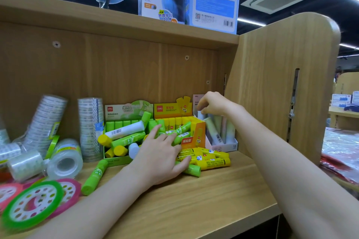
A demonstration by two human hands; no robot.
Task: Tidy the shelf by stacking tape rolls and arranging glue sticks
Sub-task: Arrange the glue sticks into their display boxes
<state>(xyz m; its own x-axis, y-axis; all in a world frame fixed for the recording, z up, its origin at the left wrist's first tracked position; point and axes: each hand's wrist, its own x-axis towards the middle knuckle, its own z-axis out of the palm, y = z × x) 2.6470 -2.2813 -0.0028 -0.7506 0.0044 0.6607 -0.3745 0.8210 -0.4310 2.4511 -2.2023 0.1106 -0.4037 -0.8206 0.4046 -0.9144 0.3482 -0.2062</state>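
Up on the smooth wood-grain shelf [213, 190], the left hand [161, 153] lies flat, fingers spread, over glossy yellow glue sticks [211, 159] heaped beside the orange carton [198, 134]. Meanwhile the right hand [211, 103] pinches a pale cylindrical stick [201, 115] above the white box [225, 144]. Clear tape rolls [64, 161] crowd the left.

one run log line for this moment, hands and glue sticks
left hand: resting open on loose glue sticks | right hand: pinching pastel glue stick at pink box | tape rolls: unstacked

Bare shelf [204, 196] before glue sticks [209, 158]
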